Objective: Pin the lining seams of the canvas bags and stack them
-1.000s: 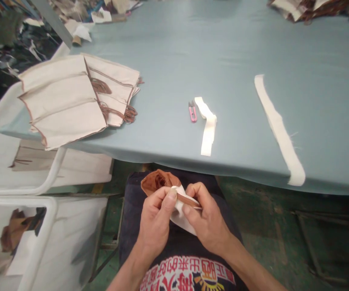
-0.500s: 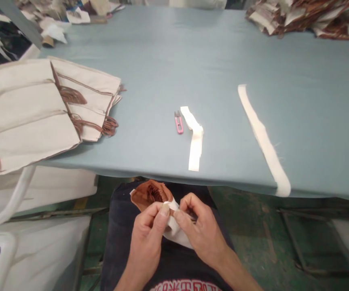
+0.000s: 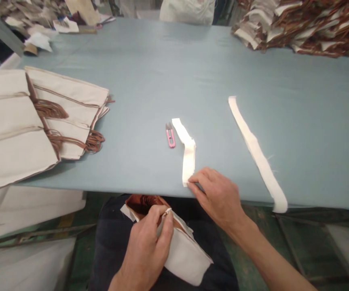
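My left hand (image 3: pixel 150 242) pinches the edge of a cream fabric pouch with a brown lining (image 3: pixel 189 258), which rests on my lap with its mouth partly open. Brown cords show dimly inside it. On the table, my right hand (image 3: pixel 213 194) has thumb and forefinger closed on the near end of a short white fabric strip (image 3: pixel 189 155). That strip lies bent on the cloth. Just left of it are pink thread snips (image 3: pixel 170 135), their blades pointing away from me.
A longer cream strip (image 3: pixel 257 153) lies to the right, its near end over the table edge (image 3: pixel 210 193). Cream fabric pieces with brown cords (image 3: pixel 13 125) are stacked at left. A brown and cream heap (image 3: pixel 307 28) fills the far right, and scraps (image 3: pixel 66 25) lie far left.
My right hand has let go of the pouch and moved up to the short white strip on the table. My left hand still holds the pouch, which now hangs more open toward the right.
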A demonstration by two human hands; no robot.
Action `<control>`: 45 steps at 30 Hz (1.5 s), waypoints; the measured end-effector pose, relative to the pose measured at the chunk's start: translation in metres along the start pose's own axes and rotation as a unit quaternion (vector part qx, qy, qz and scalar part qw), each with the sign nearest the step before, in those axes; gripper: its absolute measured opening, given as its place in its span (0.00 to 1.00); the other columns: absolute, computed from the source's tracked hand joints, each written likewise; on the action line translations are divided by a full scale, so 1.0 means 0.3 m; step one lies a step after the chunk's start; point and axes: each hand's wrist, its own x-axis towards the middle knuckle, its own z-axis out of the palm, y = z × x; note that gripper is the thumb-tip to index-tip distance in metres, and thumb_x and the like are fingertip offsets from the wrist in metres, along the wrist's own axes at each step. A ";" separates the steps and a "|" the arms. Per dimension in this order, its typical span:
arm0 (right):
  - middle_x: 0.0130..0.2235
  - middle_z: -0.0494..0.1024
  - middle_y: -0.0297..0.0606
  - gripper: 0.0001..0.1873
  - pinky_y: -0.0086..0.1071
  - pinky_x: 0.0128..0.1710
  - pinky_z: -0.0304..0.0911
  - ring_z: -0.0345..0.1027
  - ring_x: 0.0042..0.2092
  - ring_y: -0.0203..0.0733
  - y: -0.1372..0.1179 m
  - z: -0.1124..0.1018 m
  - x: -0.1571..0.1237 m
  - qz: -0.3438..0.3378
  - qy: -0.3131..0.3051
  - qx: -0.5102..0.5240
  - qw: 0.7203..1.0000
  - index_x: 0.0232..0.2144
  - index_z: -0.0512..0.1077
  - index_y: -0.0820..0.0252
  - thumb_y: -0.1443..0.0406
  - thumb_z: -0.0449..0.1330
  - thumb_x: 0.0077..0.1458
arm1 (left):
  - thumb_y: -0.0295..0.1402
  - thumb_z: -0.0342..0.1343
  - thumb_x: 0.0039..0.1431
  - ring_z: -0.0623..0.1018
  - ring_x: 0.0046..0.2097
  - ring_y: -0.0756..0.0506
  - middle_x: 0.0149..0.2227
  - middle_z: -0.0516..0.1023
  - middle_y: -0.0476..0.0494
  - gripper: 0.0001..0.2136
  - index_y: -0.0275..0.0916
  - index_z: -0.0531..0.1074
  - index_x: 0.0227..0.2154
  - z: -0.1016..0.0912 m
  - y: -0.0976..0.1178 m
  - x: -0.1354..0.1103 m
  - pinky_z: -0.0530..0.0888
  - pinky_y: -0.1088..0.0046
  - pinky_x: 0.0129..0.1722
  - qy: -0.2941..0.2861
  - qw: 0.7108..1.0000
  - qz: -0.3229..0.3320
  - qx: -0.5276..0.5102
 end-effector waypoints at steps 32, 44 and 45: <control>0.31 0.76 0.34 0.19 0.33 0.35 0.61 0.67 0.32 0.38 -0.006 -0.086 0.052 0.130 -0.134 0.327 0.926 0.33 0.72 0.58 0.56 0.47 0.69 | 0.37 0.47 0.72 0.71 0.28 0.48 0.26 0.72 0.51 0.13 0.40 0.68 0.30 0.030 0.077 0.220 0.61 0.72 0.32 -0.111 0.992 -0.020 -0.056; 0.29 0.80 0.35 0.16 0.33 0.31 0.57 0.68 0.30 0.39 0.018 -0.055 0.056 0.155 -0.162 0.320 0.920 0.32 0.77 0.59 0.58 0.54 0.63 | 0.30 0.48 0.68 0.69 0.25 0.49 0.23 0.70 0.54 0.10 0.38 0.74 0.36 0.018 0.080 0.206 0.61 0.73 0.30 -0.113 0.993 -0.018 -0.021; 0.29 0.80 0.34 0.16 0.33 0.31 0.56 0.68 0.30 0.39 0.017 -0.055 0.057 0.152 -0.167 0.313 0.922 0.32 0.78 0.59 0.58 0.54 0.63 | 0.29 0.48 0.67 0.68 0.24 0.50 0.21 0.68 0.55 0.09 0.38 0.74 0.39 0.017 0.077 0.201 0.60 0.73 0.29 -0.108 0.994 -0.023 -0.015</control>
